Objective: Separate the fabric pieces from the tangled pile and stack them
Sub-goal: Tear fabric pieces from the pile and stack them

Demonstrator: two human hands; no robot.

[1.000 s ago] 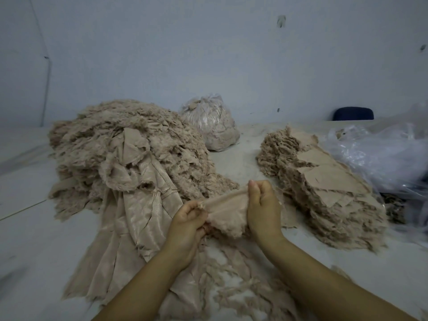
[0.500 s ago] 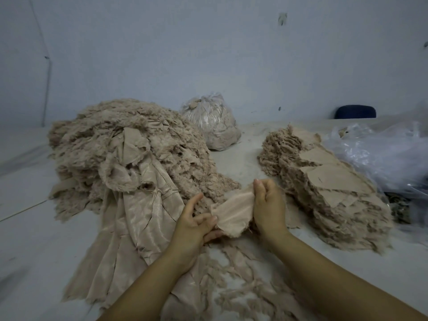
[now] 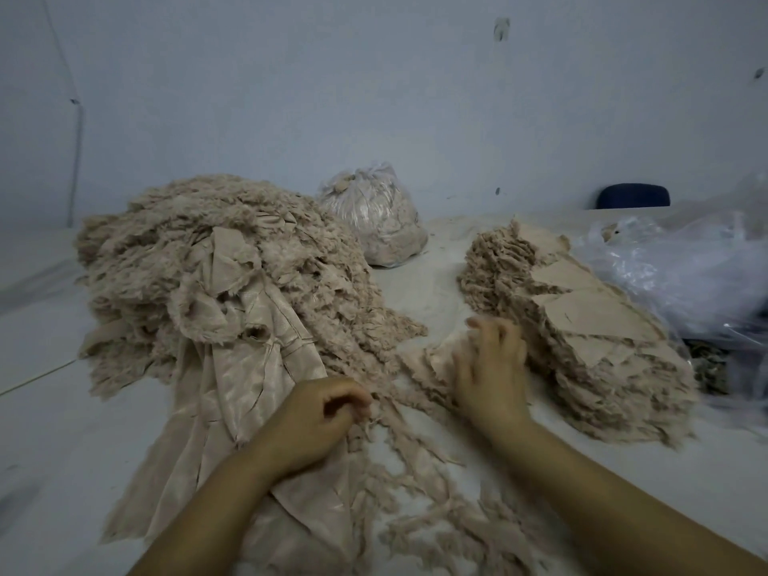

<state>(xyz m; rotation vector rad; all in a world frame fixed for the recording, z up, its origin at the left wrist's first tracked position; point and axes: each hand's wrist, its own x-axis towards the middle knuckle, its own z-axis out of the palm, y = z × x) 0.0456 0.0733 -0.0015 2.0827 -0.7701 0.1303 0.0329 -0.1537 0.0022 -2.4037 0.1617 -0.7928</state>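
Pressing down with blurred, spread fingers, the right hand [image 3: 490, 367] flattens a small frayed beige fabric piece [image 3: 436, 363] beside the neat layered stack [image 3: 582, 326]; the left hand [image 3: 320, 413] curls loosely over stringy scraps [image 3: 415, 471], whether pinching any I cannot tell; the fluffy tangled pile [image 3: 208, 259] heaps left, shiny cloth [image 3: 232, 388] draping from it

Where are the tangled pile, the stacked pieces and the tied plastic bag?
tangled pile [image 3: 174, 259], head view, on its frayed top.
stacked pieces [image 3: 598, 318], head view, on a flat top piece.
tied plastic bag [image 3: 374, 218], head view, on its front.
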